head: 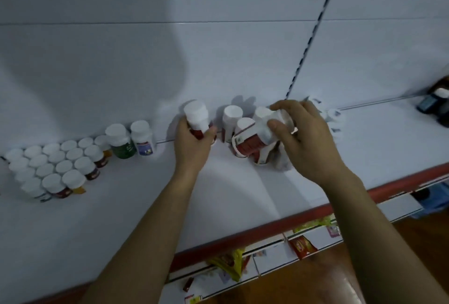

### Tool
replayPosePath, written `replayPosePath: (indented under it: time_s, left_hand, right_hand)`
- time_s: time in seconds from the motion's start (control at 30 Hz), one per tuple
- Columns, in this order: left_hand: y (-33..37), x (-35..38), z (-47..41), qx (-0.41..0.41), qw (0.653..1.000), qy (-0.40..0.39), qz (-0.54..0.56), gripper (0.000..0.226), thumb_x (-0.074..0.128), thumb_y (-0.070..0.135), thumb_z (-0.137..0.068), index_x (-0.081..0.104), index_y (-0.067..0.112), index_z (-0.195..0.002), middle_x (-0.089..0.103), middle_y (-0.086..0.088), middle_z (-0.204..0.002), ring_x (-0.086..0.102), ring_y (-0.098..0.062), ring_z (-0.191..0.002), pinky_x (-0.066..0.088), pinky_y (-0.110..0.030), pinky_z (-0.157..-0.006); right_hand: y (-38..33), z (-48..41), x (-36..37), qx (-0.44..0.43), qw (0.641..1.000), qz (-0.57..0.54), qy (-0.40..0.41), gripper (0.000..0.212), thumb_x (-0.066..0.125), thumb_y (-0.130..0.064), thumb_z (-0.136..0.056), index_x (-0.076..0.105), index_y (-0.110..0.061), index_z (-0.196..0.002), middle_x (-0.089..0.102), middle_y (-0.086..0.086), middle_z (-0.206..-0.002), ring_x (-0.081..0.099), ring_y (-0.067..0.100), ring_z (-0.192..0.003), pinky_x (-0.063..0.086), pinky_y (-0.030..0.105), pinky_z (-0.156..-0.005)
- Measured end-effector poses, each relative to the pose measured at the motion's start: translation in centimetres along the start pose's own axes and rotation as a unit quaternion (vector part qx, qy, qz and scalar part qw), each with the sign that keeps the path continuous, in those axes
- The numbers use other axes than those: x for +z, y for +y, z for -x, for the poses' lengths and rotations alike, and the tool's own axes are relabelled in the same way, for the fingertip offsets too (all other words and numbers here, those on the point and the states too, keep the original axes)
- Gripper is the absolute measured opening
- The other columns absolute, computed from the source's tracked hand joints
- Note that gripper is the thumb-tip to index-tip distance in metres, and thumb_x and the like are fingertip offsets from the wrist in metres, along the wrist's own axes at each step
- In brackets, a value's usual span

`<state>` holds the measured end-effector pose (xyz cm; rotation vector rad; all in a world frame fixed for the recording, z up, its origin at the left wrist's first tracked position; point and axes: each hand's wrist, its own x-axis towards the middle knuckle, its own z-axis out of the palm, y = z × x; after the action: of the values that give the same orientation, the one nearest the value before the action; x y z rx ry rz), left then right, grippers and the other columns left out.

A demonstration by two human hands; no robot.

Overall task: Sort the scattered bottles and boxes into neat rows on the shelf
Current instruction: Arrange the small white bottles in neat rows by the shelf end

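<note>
**Item 1.** We record a smooth, matt white shelf board (230, 194) fronted by a rounded red edge strip (267, 228). Behind it stands a plain white back panel (121, 48), crossed by a dark slotted metal upright (313, 34).

**Item 2.** At the board's left we list a block of small round bottles with white plastic caps (56, 165). They are packed cap to cap in slanting rows, with dark red and yellow labels where these show. Just beside its far end stand a taller green-labelled bottle (121, 143) and a taller purple-labelled bottle (144, 139). Both are upright and wide-capped, and they touch each other.

**Item 3.** The left hand (194, 146) curls fingers and thumb round a cylindrical red-labelled bottle with a tall white cap (196, 115). The bottle is upright near the back panel, mid-board. We cannot tell whether its base rests on the board.

**Item 4.** The right hand (306, 141) grips a tilted white-bodied bottle (266, 131), thumb pressed on its side and fingers arched over it. It sits among a crowded cluster of red-labelled white-capped bottles (233, 119) near the back. Some of these are upright and some lean; their detail is blurred.

**Item 5.** Beyond the right hand are further white-capped bottles (336, 119), and at the far right are dark objects (432, 107) we cannot identify. Below lie crinkled yellow and red packets (228, 265) on a lower shelf, above a glossy brown wooden floor (376, 267).
</note>
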<state>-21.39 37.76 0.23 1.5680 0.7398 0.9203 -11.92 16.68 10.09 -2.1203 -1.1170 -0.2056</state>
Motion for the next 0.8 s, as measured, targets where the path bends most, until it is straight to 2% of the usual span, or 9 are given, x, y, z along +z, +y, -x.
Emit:
replayPosePath:
  time_s: [0.07, 0.13, 0.27, 0.37, 0.53, 0.63, 0.67, 0.73, 0.8]
  left_hand:
    - [2.1, 0.3, 2.7, 0.040, 0.996, 0.056, 0.054, 0.032, 0.080, 0.025, -0.081, 0.060, 0.037, -0.103, 0.072, 0.023, -0.093, 0.069, 0.004, -0.085, 0.052, -0.014, -0.071]
    - [4.2, 1.2, 5.9, 0.066, 0.990, 0.078, 0.098, 0.030, 0.077, 0.036, -0.081, 0.061, 0.038, -0.107, 0.071, 0.023, -0.095, 0.069, 0.003, -0.087, 0.051, -0.010, -0.071]
    - [6.1, 5.5, 11.3, 0.082, 0.982, 0.004, 0.169, 0.039, 0.075, 0.039, -0.084, 0.064, 0.034, -0.122, 0.072, 0.010, -0.113, 0.069, -0.015, -0.107, 0.056, -0.032, -0.087]
    - [6.6, 11.6, 14.6, 0.069, 0.976, -0.027, 0.206, 0.054, 0.082, 0.046, -0.082, 0.062, 0.031, -0.131, 0.070, 0.000, -0.127, 0.065, -0.027, -0.120, 0.053, -0.047, -0.099]
    - [8.7, 25.6, 19.5, 0.031, 0.968, -0.153, 0.195, 0.053, 0.083, 0.053, -0.079, 0.066, 0.031, -0.125, 0.073, 0.000, -0.114, 0.071, -0.022, -0.104, 0.057, -0.036, -0.084]
    - [10.2, 34.2, 21.6, 0.026, 0.952, -0.236, 0.195, 0.050, 0.080, 0.054, -0.081, 0.066, 0.030, -0.122, 0.074, 0.000, -0.110, 0.072, -0.025, -0.100, 0.057, -0.038, -0.081]
    - [10.7, 37.0, 22.2, 0.027, 0.945, -0.261, 0.197, 0.047, 0.079, 0.053, -0.082, 0.066, 0.031, -0.122, 0.074, 0.001, -0.109, 0.073, -0.024, -0.099, 0.058, -0.035, -0.079]
    - [11.5, 42.3, 23.3, 0.020, 0.928, -0.309, 0.205, 0.045, 0.079, 0.050, -0.083, 0.066, 0.030, -0.122, 0.075, 0.001, -0.105, 0.075, -0.020, -0.093, 0.059, -0.030, -0.073]
    - [12.0, 47.5, 24.2, 0.008, 0.916, -0.343, 0.209, 0.049, 0.080, 0.052, -0.082, 0.066, 0.028, -0.122, 0.074, -0.003, -0.104, 0.075, -0.023, -0.091, 0.060, -0.034, -0.070]
  right_hand:
    - [2.3, 1.7, -2.1, 0.061, 0.989, -0.136, 0.023, 0.025, 0.048, -0.039, -0.106, 0.058, -0.020, -0.119, 0.061, 0.007, -0.106, 0.062, 0.017, -0.079, 0.051, 0.031, -0.068]
    - [5.0, 4.0, -3.9, 0.138, 0.942, -0.301, 0.056, 0.017, 0.047, -0.029, -0.109, 0.056, -0.014, -0.107, 0.064, 0.007, -0.091, 0.060, 0.016, -0.065, 0.051, 0.031, -0.054]
    - [11.4, 9.1, -7.1, 0.314, 0.769, -0.548, 0.096, 0.012, 0.045, -0.018, -0.106, 0.052, -0.012, -0.099, 0.054, 0.012, -0.075, 0.050, 0.021, -0.054, 0.039, 0.030, -0.048]
    - [16.6, 12.1, -10.6, 0.358, 0.710, -0.601, 0.084, 0.018, 0.045, -0.021, -0.106, 0.059, -0.011, -0.112, 0.058, 0.014, -0.081, 0.052, 0.019, -0.055, 0.043, 0.027, -0.047]
    - [23.5, 16.1, -18.1, 0.386, 0.610, -0.685, 0.097, 0.022, 0.062, -0.029, -0.095, 0.073, -0.022, -0.112, 0.060, 0.012, -0.084, 0.052, 0.017, -0.060, 0.053, 0.026, -0.052]
    - [28.2, 18.6, -22.4, 0.380, 0.536, -0.742, 0.133, 0.054, 0.072, -0.034, -0.080, 0.062, -0.018, -0.130, 0.061, 0.013, -0.086, 0.061, 0.019, -0.064, 0.058, 0.027, -0.054]
    - [29.9, 19.5, -23.8, 0.371, 0.519, -0.756, 0.149, 0.055, 0.072, -0.035, -0.081, 0.059, -0.016, -0.132, 0.063, 0.014, -0.089, 0.064, 0.020, -0.066, 0.059, 0.028, -0.055]
    - [33.4, 21.1, -26.5, 0.341, 0.504, -0.773, 0.178, 0.043, 0.068, -0.032, -0.091, 0.059, -0.013, -0.129, 0.064, 0.017, -0.097, 0.066, 0.022, -0.072, 0.060, 0.028, -0.058]
    - [37.0, 22.1, -29.2, 0.317, 0.514, -0.770, 0.205, 0.042, 0.067, -0.027, -0.089, 0.057, -0.011, -0.127, 0.063, 0.018, -0.103, 0.063, 0.024, -0.077, 0.058, 0.028, -0.061]
